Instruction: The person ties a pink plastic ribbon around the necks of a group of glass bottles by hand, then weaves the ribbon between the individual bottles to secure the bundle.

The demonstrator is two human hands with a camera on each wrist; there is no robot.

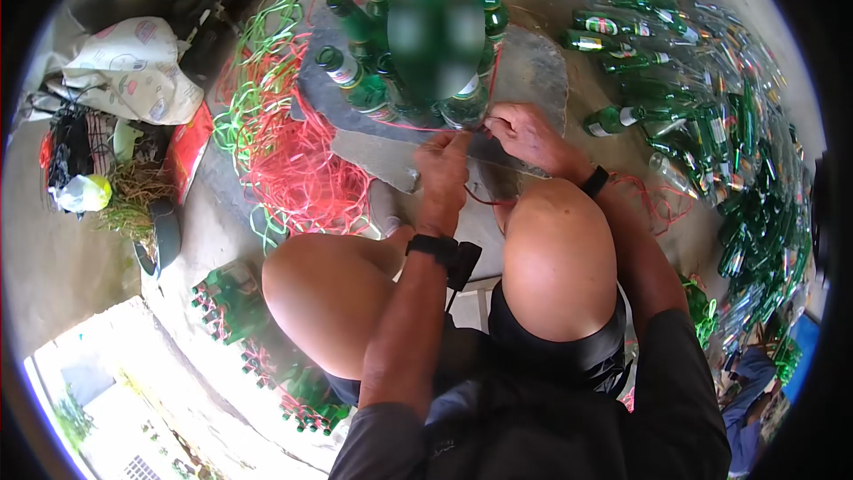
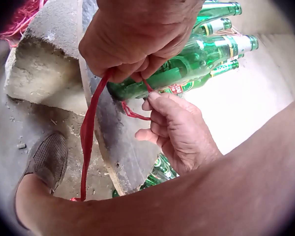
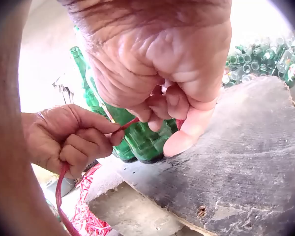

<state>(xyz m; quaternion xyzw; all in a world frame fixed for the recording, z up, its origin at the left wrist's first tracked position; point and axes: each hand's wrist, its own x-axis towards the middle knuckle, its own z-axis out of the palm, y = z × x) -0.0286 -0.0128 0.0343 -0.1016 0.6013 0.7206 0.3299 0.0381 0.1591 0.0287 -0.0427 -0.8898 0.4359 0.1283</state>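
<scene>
Green glass bottles (image 1: 362, 89) stand grouped on a grey stone slab (image 3: 241, 157), with a red plastic strap (image 2: 88, 137) running around their base. At the near side of the group, my left hand (image 1: 442, 169) grips the strap in curled fingers, and a loose length trails down from it. Just to its right, my right hand (image 1: 535, 138) pinches another part of the strap between thumb and fingers, close to the bottle bottoms. A short stretch of strap spans the two hands in the right wrist view. A blurred oval hides the middle of the bottle group in the head view.
Left of the slab lies a tangled heap of red strap (image 1: 302, 169) and green strap (image 1: 244, 116). Many loose bottles (image 1: 675, 98) are piled along the right. Bundled bottles (image 1: 235, 302) stand behind at lower left. My knees (image 1: 564, 258) flank my arms.
</scene>
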